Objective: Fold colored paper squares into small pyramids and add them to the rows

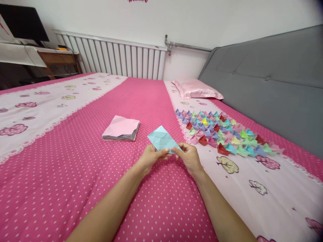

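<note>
A light blue sheet of origami paper (161,138) with crease lines is held just above the bed, one corner pointing away from me. My left hand (152,157) pinches its near edge, thumb on top and fingers underneath. On the right side of the same edge, my right hand (188,156) grips the paper with its thumb over it. Both thumbs are close together. Left of the paper lies a stack of paper squares (121,128), pink on top. Many small folded paper boats (216,128) in mixed colours stand in rows to the right.
The pink dotted bedspread (75,174) spreads beneath everything. A pink pillow (196,89) lies at the back right, by a grey padded headboard (264,80). A white radiator (113,57) runs along the wall. A dark monitor (24,23) stands on a desk at the far left.
</note>
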Motion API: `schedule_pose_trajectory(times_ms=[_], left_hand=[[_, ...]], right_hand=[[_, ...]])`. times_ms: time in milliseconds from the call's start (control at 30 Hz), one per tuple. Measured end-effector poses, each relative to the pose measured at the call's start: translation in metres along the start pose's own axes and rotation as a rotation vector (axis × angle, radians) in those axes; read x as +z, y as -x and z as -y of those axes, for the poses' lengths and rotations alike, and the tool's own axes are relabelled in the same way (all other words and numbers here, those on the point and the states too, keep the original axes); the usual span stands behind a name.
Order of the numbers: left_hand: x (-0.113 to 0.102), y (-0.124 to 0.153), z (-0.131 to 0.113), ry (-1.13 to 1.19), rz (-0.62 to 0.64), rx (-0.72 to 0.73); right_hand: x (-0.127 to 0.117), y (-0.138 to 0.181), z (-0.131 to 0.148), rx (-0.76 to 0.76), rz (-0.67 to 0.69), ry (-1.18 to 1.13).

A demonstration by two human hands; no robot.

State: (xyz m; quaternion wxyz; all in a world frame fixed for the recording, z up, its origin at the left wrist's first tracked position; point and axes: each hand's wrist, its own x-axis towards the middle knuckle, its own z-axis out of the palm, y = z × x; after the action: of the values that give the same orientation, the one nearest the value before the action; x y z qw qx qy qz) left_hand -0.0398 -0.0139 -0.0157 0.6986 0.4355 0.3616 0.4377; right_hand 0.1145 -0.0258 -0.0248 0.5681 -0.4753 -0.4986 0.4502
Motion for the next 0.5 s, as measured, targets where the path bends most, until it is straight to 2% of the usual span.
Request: schedule_pose_trajectory(times_ms=[233, 367, 500], left_hand=[[-0.001, -0.0029, -0.001, 0.022, -0.145, -0.032], [-0.0013, -0.004, -0.0029, 0.052, -0.135, -0.04], [-0.0013, -0.0037, -0.0055, 0.08, -0.129, -0.02]], right_hand=[[-0.0011, -0.0019, -0.0001, 0.104, -0.075, -0.124], [-0.0045, -0.0047, -0.0028, 0.128, -0.1, -0.175], [-0.0072, -0.0062, -0.0044, 0.128, -0.057, -0.184]])
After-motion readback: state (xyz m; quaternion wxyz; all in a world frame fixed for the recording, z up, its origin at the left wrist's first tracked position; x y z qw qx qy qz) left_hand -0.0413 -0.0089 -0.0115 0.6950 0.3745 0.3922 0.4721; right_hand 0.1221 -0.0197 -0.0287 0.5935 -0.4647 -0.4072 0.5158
